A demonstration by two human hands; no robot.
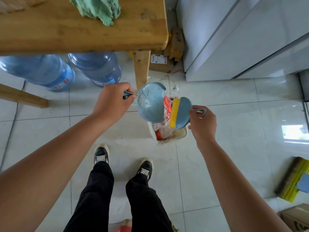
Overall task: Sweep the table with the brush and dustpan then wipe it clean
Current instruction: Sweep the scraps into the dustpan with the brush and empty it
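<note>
My left hand (112,102) grips the handle of a light blue dustpan (151,102), tilted over a small white bin (168,136) on the floor. Grey dust clings to the pan near the handle. My right hand (201,124) holds the looped handle of a blue brush with yellow bristles (179,113), just right of the pan and above the bin. The bin holds red and white wrappers. A crumpled green cloth (98,8) lies on the wooden table (50,34) at the top.
Two large blue water bottles (55,71) lie under the table beside its leg (142,69). A white fridge (242,39) stands at the right, cardboard (175,44) wedged beside it. Yellow packs (294,180) and a box sit at the right edge. My feet (123,161) stand on tile.
</note>
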